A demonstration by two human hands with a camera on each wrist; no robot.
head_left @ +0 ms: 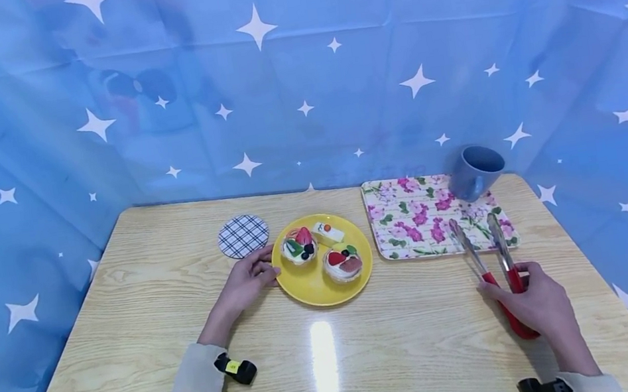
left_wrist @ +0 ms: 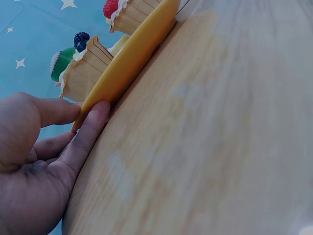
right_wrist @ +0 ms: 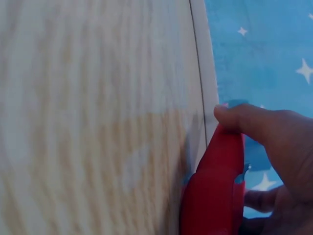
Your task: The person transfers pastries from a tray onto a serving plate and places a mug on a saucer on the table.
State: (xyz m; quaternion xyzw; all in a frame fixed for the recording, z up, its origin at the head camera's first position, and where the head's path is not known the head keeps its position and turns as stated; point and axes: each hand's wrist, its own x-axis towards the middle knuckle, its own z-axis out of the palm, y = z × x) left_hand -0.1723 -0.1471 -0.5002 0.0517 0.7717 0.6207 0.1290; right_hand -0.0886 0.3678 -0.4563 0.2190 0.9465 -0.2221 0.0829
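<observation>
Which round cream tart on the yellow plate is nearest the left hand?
The round cream tart with the large green slice; the other tart, with a brownish slice, sits farther right.

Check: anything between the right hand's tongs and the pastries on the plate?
Nothing visible blocks the tongs in the right hand from the pastries; only the low floral tray and bare table lie between. The mug stands farther back, off that line.
</observation>
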